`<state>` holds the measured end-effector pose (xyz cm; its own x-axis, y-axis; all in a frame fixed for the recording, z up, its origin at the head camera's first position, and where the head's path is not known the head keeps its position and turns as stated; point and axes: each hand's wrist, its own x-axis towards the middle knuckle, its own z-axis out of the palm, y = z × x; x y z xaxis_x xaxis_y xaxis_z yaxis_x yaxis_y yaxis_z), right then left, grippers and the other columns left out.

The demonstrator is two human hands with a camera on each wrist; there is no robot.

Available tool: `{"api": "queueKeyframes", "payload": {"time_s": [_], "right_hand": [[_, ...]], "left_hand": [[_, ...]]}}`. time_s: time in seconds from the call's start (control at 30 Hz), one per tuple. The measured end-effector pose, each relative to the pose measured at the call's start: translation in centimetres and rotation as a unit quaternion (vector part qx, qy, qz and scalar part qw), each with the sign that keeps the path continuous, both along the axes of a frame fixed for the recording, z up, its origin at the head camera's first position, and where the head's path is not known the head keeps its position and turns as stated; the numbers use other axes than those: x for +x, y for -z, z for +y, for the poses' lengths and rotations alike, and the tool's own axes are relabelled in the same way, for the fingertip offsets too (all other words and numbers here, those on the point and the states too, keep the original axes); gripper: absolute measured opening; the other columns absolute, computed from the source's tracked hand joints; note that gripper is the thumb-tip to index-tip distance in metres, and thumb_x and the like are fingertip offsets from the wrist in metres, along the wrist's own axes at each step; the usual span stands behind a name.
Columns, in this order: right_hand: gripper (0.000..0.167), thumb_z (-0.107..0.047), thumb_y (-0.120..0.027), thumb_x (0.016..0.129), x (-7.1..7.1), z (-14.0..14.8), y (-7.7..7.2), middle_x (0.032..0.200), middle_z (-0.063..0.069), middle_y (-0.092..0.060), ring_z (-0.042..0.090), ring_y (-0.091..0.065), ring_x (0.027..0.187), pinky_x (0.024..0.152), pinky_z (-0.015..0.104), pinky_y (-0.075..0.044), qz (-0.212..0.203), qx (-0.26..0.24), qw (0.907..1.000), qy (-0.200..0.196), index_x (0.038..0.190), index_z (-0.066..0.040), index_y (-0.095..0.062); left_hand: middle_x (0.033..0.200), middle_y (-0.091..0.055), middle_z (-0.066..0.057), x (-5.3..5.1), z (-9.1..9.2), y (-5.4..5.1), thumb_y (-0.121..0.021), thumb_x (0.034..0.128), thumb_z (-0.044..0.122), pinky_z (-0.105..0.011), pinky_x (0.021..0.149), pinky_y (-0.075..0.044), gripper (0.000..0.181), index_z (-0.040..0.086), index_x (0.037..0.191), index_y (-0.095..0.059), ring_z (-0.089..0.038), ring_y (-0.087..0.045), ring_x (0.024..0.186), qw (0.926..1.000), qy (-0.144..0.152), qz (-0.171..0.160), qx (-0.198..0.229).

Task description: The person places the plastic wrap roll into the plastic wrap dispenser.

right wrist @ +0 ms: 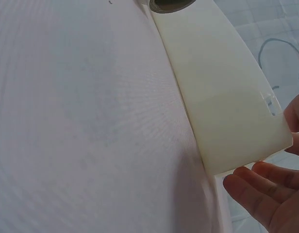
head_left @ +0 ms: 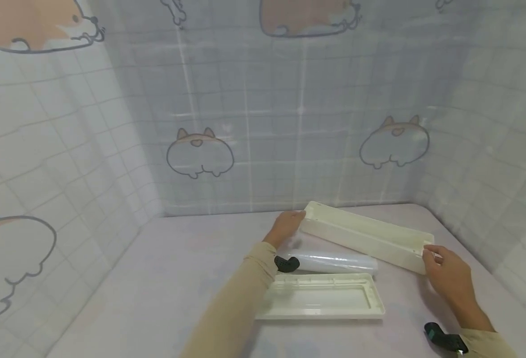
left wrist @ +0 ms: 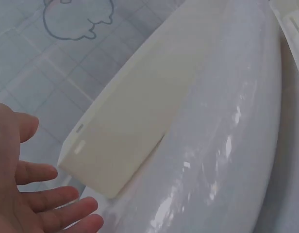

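Observation:
A long, cream-white plastic box [head_left: 361, 242] with an open top lies aslant toward the back of the table. At its right end my right hand [head_left: 452, 278] pinches the corner between thumb and fingers; the right wrist view shows the fingertips against the box's end wall [right wrist: 237, 141]. My left hand [head_left: 285, 228] is beside the box's left end, and in the left wrist view its fingers [left wrist: 57, 199] are spread and relaxed. A clear, shiny roll of plastic film [head_left: 334, 262] lies just in front of the box. Its left end is hidden behind the left wrist.
Nearest me lies a shallow white rectangular lid [head_left: 321, 315], inner side up, partly covered by my left sleeve. Black wrist devices sit at both cuffs. The pale table [head_left: 155, 288] meets cloth walls printed with cartoon dogs at the back and sides.

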<state>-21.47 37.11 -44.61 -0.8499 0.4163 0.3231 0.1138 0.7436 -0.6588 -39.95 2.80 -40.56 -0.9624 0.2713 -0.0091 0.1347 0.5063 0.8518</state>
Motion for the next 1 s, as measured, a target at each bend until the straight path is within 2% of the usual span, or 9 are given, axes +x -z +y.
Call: {"api": "queueKeyframes", "payload": {"time_s": [0.2,0.37,0.5,0.73,1.0], "right_hand": [[0.047,-0.024,-0.039,0.103,0.0,-0.2,-0.2,0.129,0.041,-0.051,0.057,-0.055,0.110,0.083,0.066,-0.048,0.007,0.006,0.9999,-0.004,0.127,0.012,-0.056],[0.048,-0.026,-0.039,0.104,-0.1,-0.2,-0.2,0.131,0.041,-0.050,0.058,-0.053,0.112,0.084,0.067,-0.047,-0.008,0.004,0.9999,-0.006,0.129,0.012,-0.054],[0.049,-0.027,-0.039,0.105,-0.1,-0.5,-0.4,0.132,0.042,-0.048,0.058,-0.052,0.113,0.085,0.067,-0.047,-0.015,-0.002,0.9999,-0.006,0.131,0.012,-0.052],[0.049,-0.028,-0.040,0.105,-0.2,-0.8,-0.4,0.133,0.042,-0.047,0.058,-0.053,0.113,0.086,0.066,-0.047,-0.022,-0.007,0.9997,-0.009,0.131,0.012,-0.052],[0.053,-0.032,-0.042,0.105,-0.3,-0.6,-0.1,0.132,0.043,-0.047,0.056,-0.055,0.108,0.083,0.066,-0.046,-0.020,-0.003,0.9996,-0.021,0.134,0.012,-0.048]], "left_hand": [[0.145,-0.053,-0.012,0.3,0.8,-0.7,-0.048,0.1022,0.050,-0.045,0.100,-0.048,0.061,0.008,0.146,-0.051,-0.035,-0.059,0.119,0.9982,0.005,-0.041,0.044],[0.151,-0.046,-0.015,0.5,1.2,-0.7,-0.052,0.1015,0.046,-0.043,0.102,-0.048,0.064,0.003,0.149,-0.045,-0.035,-0.056,0.124,0.9971,-0.006,-0.052,0.055],[0.152,-0.042,-0.018,0.6,1.1,-0.7,-0.055,0.1009,0.038,-0.043,0.099,-0.051,0.063,-0.001,0.149,-0.042,-0.040,-0.056,0.123,0.9954,-0.003,-0.056,0.077],[0.131,-0.059,-0.018,0.2,0.8,-0.1,-0.057,0.1005,0.027,-0.047,0.097,-0.052,0.045,-0.004,0.133,-0.058,-0.039,-0.056,0.122,0.9929,0.012,-0.065,0.098],[0.140,-0.053,-0.017,-0.2,0.7,0.4,-0.061,0.0979,0.025,-0.043,0.094,-0.054,0.054,-0.002,0.142,-0.050,-0.035,-0.055,0.124,0.9913,-0.013,-0.082,0.103]]}}
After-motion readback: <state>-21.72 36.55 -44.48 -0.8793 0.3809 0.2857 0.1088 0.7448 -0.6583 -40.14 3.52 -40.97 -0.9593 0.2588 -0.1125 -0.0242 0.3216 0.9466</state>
